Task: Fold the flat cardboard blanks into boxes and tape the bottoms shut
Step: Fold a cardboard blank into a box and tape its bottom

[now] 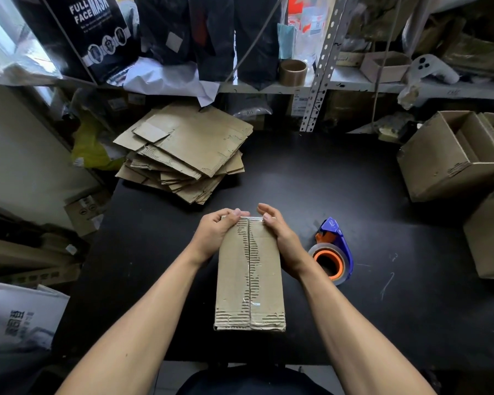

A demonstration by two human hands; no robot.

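Observation:
A folded cardboard box [234, 280] stands bottom-up on the black table [311, 178], with clear tape running along its centre seam. My left hand [214, 232] grips the far left corner of the box, thumb on top near the tape end. My right hand [277, 232] holds the far right corner, fingers curled over the edge. A blue and orange tape dispenser [332, 252] lies on the table just right of my right wrist. A stack of flat cardboard blanks [188, 149] lies at the far left of the table.
Open finished boxes [457, 155] stand at the right edge of the table, another box [491, 235] below them. Metal shelves [354, 81] behind hold bags, a brown tape roll [293, 72] and a white controller [431, 67]. More cardboard and a white bag [15, 315] lie at the left.

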